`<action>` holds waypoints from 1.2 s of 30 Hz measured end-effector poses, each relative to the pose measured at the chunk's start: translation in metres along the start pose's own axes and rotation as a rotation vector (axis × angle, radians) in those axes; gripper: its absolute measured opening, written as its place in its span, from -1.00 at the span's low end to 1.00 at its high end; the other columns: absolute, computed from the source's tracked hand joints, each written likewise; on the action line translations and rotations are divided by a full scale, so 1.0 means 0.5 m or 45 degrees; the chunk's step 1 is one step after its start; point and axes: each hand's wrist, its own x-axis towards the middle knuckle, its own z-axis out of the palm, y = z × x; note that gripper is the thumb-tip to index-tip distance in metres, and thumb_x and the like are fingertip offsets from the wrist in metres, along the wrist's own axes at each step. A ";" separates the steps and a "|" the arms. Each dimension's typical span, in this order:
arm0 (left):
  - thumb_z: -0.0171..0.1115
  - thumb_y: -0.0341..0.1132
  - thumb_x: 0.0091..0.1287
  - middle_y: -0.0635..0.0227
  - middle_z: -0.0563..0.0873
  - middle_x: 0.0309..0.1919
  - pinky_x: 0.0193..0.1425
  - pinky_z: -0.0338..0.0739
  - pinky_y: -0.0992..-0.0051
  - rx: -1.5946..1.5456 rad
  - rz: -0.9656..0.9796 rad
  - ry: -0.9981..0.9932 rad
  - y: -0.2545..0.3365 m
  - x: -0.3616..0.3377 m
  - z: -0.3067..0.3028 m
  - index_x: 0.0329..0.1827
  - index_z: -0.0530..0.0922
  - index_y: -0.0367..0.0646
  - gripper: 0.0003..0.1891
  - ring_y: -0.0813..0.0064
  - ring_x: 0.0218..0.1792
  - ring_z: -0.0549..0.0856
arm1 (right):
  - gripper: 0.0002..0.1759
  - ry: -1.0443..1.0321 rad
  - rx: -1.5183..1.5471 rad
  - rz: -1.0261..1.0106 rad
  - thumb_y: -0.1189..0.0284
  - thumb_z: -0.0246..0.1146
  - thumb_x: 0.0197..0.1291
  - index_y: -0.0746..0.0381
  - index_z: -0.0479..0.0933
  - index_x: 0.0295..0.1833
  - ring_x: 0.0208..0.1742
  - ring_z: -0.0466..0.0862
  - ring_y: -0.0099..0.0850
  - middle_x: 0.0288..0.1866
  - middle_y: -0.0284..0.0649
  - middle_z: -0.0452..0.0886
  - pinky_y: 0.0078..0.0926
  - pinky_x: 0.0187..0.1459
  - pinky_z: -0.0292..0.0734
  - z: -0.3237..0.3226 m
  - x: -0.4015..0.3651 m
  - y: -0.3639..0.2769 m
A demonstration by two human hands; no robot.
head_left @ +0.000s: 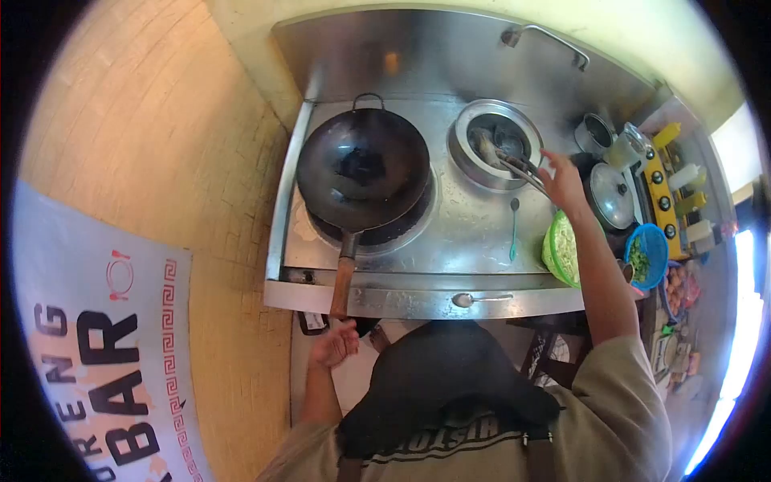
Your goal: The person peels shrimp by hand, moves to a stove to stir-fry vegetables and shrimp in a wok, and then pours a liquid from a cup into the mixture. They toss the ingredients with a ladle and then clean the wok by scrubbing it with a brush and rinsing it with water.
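My right hand [564, 186] grips metal tongs [526, 173] that reach down into a round steel pot [468, 166] on the right side of the stove. Inside the pot, pale food [486, 145] lies by the tips of the tongs, with something dark beside it. My left hand [336, 345] is at the stove's front edge, just below the wooden handle [341, 281] of a large dark wok [321, 189]. Its fingers are curled, with nothing visible in them. The wok rests on the left burner, with only a dark glossy patch showing at its bottom.
A teal-handled spoon [513, 233] lies on the steel stove top; another spoon [474, 300] is on the front ledge. To the right stand a green bowl of shredded vegetable [550, 245], a blue basket of greens [660, 257], a lidded pot [612, 195] and several squeeze bottles [683, 177].
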 end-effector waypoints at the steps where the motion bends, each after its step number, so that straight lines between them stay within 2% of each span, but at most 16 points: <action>1: 0.11 0.05 0.41 0.25 0.65 0.00 0.00 0.53 0.31 0.020 -0.139 0.244 -0.055 0.012 -0.060 0.35 0.39 -0.16 -0.42 0.33 -0.11 0.64 | -0.56 -0.054 0.202 0.020 0.50 0.30 0.13 0.20 0.54 0.17 -0.13 0.69 -0.19 -0.12 -0.01 0.67 -0.28 -0.06 0.56 -0.018 -0.046 -0.037; 3: 0.10 0.05 0.41 0.26 0.62 0.06 0.11 0.50 0.27 0.073 -0.474 0.705 -0.180 0.050 -0.122 0.35 0.39 -0.12 -0.43 0.33 -0.02 0.62 | -0.63 -0.296 0.405 0.171 0.54 0.30 0.15 0.21 0.58 0.11 -0.25 0.66 -0.35 -0.12 -0.10 0.66 -0.38 -0.14 0.57 -0.067 -0.186 -0.115; 5: 0.06 0.00 0.44 0.29 0.61 0.09 0.17 0.48 0.26 0.739 -0.089 0.705 -0.245 0.149 -0.130 0.34 0.41 -0.09 -0.49 0.30 0.04 0.60 | -0.64 -0.584 0.350 0.052 0.53 0.28 0.17 0.18 0.58 0.12 -0.29 0.65 -0.33 -0.10 -0.12 0.66 -0.36 -0.17 0.57 -0.070 -0.346 -0.116; 7: 0.00 -0.07 0.47 0.29 0.59 0.12 0.21 0.46 0.24 1.023 0.296 0.644 -0.287 0.230 -0.175 0.33 0.42 -0.07 -0.55 0.27 0.09 0.57 | -0.62 -0.832 0.404 0.276 0.43 0.26 0.21 0.11 0.54 0.18 -0.17 0.67 -0.22 -0.14 -0.09 0.62 -0.25 -0.11 0.58 -0.096 -0.488 -0.130; 8: -0.03 -0.10 0.48 0.28 0.59 0.13 0.23 0.45 0.24 0.975 0.464 0.624 -0.313 0.279 -0.226 0.32 0.42 -0.07 -0.58 0.25 0.12 0.56 | -0.62 -0.810 0.268 0.233 0.44 0.25 0.21 0.14 0.54 0.16 -0.07 0.68 -0.15 -0.07 -0.05 0.64 -0.25 -0.04 0.58 -0.105 -0.558 -0.125; 10: -0.07 -0.15 0.50 0.24 0.57 0.16 0.25 0.45 0.24 0.830 0.482 0.583 -0.305 0.295 -0.264 0.30 0.41 -0.09 -0.61 0.22 0.16 0.54 | -0.62 -0.815 0.250 0.551 0.45 0.25 0.20 0.15 0.55 0.16 -0.03 0.68 -0.16 -0.04 -0.05 0.65 -0.28 0.01 0.58 -0.136 -0.676 -0.126; 13: -0.11 -0.19 0.51 0.16 0.53 0.19 0.25 0.49 0.25 0.246 0.204 0.566 -0.206 0.247 -0.259 0.28 0.40 -0.12 -0.62 0.18 0.19 0.53 | -0.61 -0.566 0.248 0.896 0.49 0.26 0.18 0.18 0.55 0.17 -0.14 0.70 -0.26 -0.07 -0.09 0.69 -0.37 -0.06 0.59 -0.169 -0.812 -0.123; 15: -0.11 -0.20 0.51 0.12 0.50 0.21 0.25 0.51 0.23 -0.587 0.197 0.696 -0.100 0.166 -0.165 0.29 0.39 -0.12 -0.63 0.14 0.20 0.53 | -0.60 -0.433 0.257 1.026 0.50 0.27 0.19 0.19 0.55 0.17 -0.20 0.71 -0.32 -0.10 -0.11 0.70 -0.41 -0.10 0.60 -0.172 -0.899 -0.145; 18: 0.16 -0.38 0.39 0.08 0.54 0.21 0.31 0.46 0.32 -0.484 0.074 0.622 -0.059 0.140 -0.106 0.28 0.40 -0.26 -0.59 0.14 0.18 0.55 | -0.62 -0.363 0.228 1.095 0.49 0.26 0.21 0.21 0.55 0.17 -0.19 0.70 -0.35 -0.15 -0.13 0.71 -0.40 -0.08 0.60 -0.156 -0.946 -0.173; 21: -0.02 -0.29 0.47 0.14 0.54 0.17 0.19 0.55 0.11 -0.446 -0.157 0.345 -0.026 0.104 -0.068 0.26 0.41 -0.17 -0.65 0.10 0.17 0.56 | -0.64 -0.337 0.363 1.166 0.50 0.27 0.21 0.22 0.55 0.15 -0.19 0.70 -0.34 -0.16 -0.14 0.69 -0.39 -0.09 0.60 -0.125 -0.965 -0.209; 23: 0.08 -0.22 0.44 0.16 0.58 0.14 0.24 0.51 0.08 1.021 -0.197 0.362 -0.009 0.045 -0.218 0.24 0.43 -0.16 -0.63 0.11 0.17 0.56 | -0.65 -0.301 0.382 1.154 0.50 0.27 0.21 0.22 0.56 0.14 -0.23 0.68 -0.37 -0.17 -0.16 0.68 -0.41 -0.11 0.59 -0.099 -0.962 -0.234; 25: 0.09 -0.19 0.45 0.17 0.59 0.13 0.27 0.48 0.08 0.113 -0.542 0.655 0.025 0.052 -0.199 0.23 0.44 -0.15 -0.63 0.11 0.16 0.57 | -0.65 -0.304 0.419 1.177 0.51 0.27 0.21 0.21 0.56 0.14 -0.26 0.65 -0.41 -0.18 -0.19 0.67 -0.44 -0.15 0.58 -0.067 -0.982 -0.245; 27: 0.09 -0.17 0.45 0.10 0.59 0.12 0.30 0.45 0.11 0.153 -0.678 0.721 0.020 0.081 -0.140 0.21 0.43 -0.23 -0.61 0.08 0.14 0.58 | -0.63 -0.355 0.463 1.222 0.53 0.27 0.21 0.19 0.56 0.15 -0.30 0.62 -0.46 -0.19 -0.22 0.65 -0.47 -0.18 0.57 -0.030 -1.024 -0.248; 30: 0.09 -0.14 0.45 0.00 0.58 0.10 0.31 0.45 0.11 0.109 -0.569 0.784 -0.006 0.115 -0.123 0.21 0.42 -0.31 -0.56 0.04 0.15 0.58 | -0.61 -0.305 0.465 1.173 0.58 0.26 0.20 0.21 0.54 0.17 -0.35 0.60 -0.52 -0.23 -0.24 0.64 -0.53 -0.23 0.55 -0.030 -1.039 -0.275; 32: 0.09 -0.11 0.46 -0.05 0.57 0.11 0.31 0.45 0.10 0.352 -0.797 0.755 0.006 0.093 -0.113 0.21 0.41 -0.33 -0.53 0.03 0.17 0.57 | -0.64 -0.261 0.503 1.320 0.59 0.26 0.21 0.24 0.55 0.15 -0.37 0.59 -0.54 -0.24 -0.25 0.65 -0.55 -0.26 0.55 -0.030 -1.061 -0.288; 36: -0.01 0.10 0.46 -0.04 0.59 0.08 0.24 0.50 0.06 0.340 -0.857 0.471 0.144 0.021 -0.029 0.24 0.41 -0.35 -0.38 0.03 0.12 0.60 | -0.62 -0.247 0.568 1.379 0.50 0.27 0.20 0.22 0.56 0.16 -0.32 0.65 -0.43 -0.21 -0.16 0.67 -0.46 -0.20 0.59 -0.017 -1.117 -0.282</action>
